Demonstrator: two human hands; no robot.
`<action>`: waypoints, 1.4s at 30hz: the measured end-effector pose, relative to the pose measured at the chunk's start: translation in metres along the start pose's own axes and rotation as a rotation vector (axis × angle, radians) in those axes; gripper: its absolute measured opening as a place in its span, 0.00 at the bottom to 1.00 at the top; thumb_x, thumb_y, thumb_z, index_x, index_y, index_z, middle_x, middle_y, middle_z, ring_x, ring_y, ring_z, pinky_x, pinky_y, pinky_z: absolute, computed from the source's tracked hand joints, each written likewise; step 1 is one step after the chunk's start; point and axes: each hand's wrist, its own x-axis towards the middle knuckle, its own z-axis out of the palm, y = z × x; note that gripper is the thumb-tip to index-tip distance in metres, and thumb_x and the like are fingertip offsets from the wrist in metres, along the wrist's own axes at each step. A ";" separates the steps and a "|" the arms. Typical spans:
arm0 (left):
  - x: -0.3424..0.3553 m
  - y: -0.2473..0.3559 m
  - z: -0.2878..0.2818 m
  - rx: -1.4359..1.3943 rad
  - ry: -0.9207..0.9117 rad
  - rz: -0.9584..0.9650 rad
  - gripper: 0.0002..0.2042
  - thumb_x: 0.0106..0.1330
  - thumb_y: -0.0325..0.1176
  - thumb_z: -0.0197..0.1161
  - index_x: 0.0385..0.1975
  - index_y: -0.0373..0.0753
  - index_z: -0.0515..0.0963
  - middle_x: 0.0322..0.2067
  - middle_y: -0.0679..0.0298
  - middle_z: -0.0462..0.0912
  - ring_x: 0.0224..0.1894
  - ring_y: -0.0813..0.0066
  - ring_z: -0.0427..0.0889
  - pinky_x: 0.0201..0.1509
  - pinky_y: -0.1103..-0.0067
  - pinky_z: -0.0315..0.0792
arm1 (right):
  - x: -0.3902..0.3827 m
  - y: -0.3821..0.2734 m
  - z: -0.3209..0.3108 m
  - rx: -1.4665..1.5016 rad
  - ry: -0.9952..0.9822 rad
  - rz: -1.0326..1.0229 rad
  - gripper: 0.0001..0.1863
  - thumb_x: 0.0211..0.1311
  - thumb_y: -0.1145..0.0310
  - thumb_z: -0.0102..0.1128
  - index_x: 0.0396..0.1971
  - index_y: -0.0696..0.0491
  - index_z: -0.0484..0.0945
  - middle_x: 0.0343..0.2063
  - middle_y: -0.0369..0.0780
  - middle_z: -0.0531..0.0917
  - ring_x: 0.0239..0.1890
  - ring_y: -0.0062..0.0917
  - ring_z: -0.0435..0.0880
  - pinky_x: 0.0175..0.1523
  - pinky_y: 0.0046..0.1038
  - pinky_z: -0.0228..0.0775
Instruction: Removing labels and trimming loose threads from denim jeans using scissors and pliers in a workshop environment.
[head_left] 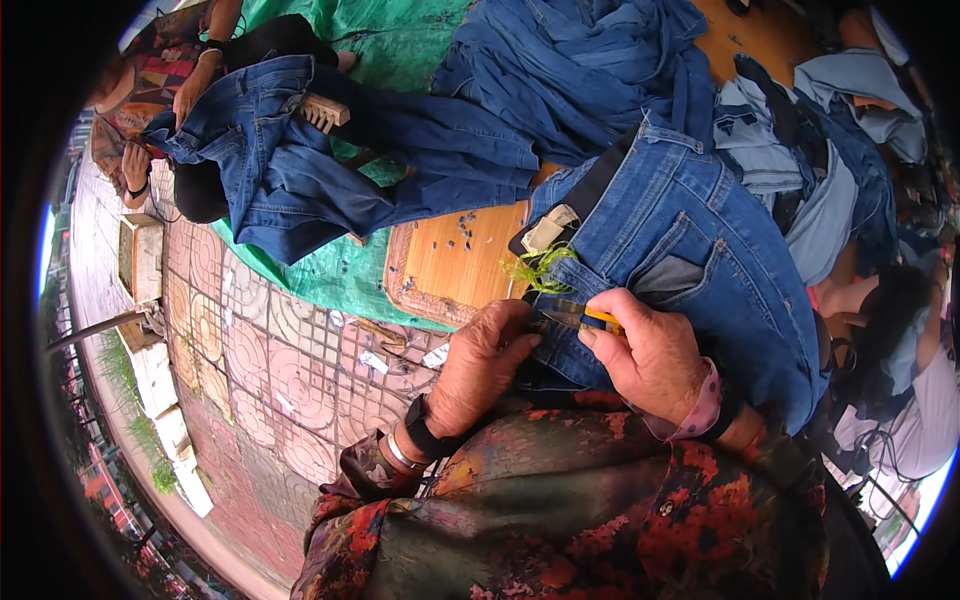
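A pair of blue jeans [760,275] lies across my lap and the table edge, with its waistband toward the left. My right hand [650,360] is closed around thread snips with yellow handles [603,318]. Their pointed metal blades reach left over the denim. My left hand [485,350] pinches at the jeans' edge just left of the blade tips; what lies between its fingertips is mostly hidden. Above the snips, a bundle of yellow-green strings [540,268] hangs by the waistband, beside a beige tag [550,230].
Beyond the jeans stands a wooden table [460,255] with dark scraps on it. A large heap of denim [580,70] lies farther back. At upper left a co-worker holds other jeans [270,150]. More denim [775,140] is piled at right, near other people. Green sheeting [400,40] covers ground.
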 end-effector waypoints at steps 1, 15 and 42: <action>-0.001 -0.002 0.001 -0.018 0.026 0.003 0.15 0.51 0.22 0.65 0.39 0.38 0.73 0.27 0.67 0.77 0.30 0.80 0.75 0.33 0.80 0.68 | 0.000 0.000 0.000 -0.004 0.005 -0.014 0.09 0.57 0.67 0.55 0.36 0.53 0.70 0.25 0.43 0.80 0.27 0.38 0.80 0.30 0.35 0.71; -0.002 0.015 -0.013 0.138 -0.040 0.146 0.02 0.56 0.23 0.58 0.28 0.35 0.74 0.23 0.57 0.76 0.25 0.63 0.76 0.30 0.75 0.69 | -0.003 0.000 -0.002 -0.024 -0.009 -0.027 0.09 0.56 0.68 0.56 0.34 0.54 0.69 0.26 0.42 0.80 0.27 0.38 0.80 0.30 0.34 0.71; -0.008 0.018 -0.015 -0.172 -0.104 -0.117 0.02 0.62 0.24 0.54 0.29 0.34 0.74 0.22 0.69 0.75 0.26 0.84 0.71 0.32 0.85 0.67 | -0.004 0.008 0.010 -0.379 -0.044 -0.294 0.09 0.55 0.67 0.55 0.31 0.54 0.67 0.21 0.37 0.72 0.20 0.30 0.77 0.24 0.31 0.68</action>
